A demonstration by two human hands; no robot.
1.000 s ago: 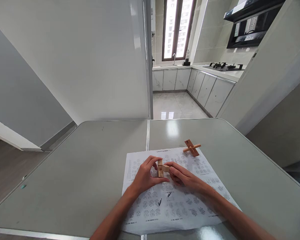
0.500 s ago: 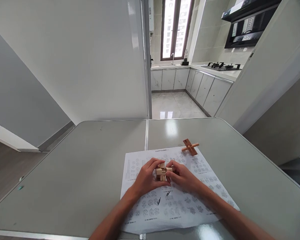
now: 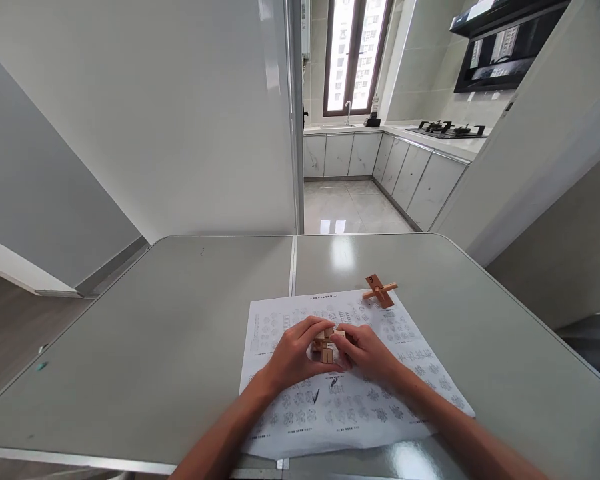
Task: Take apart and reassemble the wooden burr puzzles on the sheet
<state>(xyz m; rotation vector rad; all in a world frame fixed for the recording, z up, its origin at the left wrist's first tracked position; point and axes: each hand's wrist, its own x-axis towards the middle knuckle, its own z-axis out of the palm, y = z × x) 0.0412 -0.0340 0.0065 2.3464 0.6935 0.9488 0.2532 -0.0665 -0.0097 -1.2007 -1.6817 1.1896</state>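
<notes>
Holds wooden block cluster [image 3: 327, 356] over printed sheet [image 3: 350, 433], between left hand [image 3: 294, 348] and right hand [image 3: 369, 352]. Compared w/ approx. 1 sec. ago, shows several crossed pieces instead of one upright block w/ piece at side; prob. means turned or further joined, cannot tell how firmly. Grips cluster around far & near sides w/ left fingers, pinches its R side w/ right fingers. Looks square-edged, pale, bare. Farther out: thin sheet, wavy near edge; at far R corner, brown wood-like cross [image 3: 380, 292], one arm flat, one rod-like; underneath, glossy grey table [image 3: 205, 300].
</notes>
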